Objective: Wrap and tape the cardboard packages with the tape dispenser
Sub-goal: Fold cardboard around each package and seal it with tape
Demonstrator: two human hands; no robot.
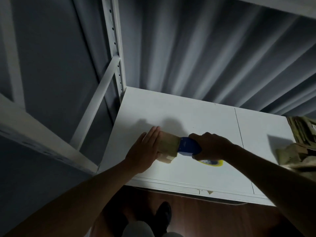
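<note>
A small brown cardboard package [168, 146] lies on the white shelf top [188, 113], near its front. My left hand [145, 149] presses flat on the package's left side, fingers straight. My right hand [210, 146] grips a blue tape dispenser [189, 146] whose front end touches the package's right end. The yellow-edged tape roll [212, 162] shows below my right hand.
A pile of flattened cardboard pieces [301, 142] sits at the shelf's right edge. A grey curtain [205, 48] hangs behind the shelf, and a white metal rack post [116, 48] stands at its left back corner. Dark wooden floor [213, 218] and my shoes lie below.
</note>
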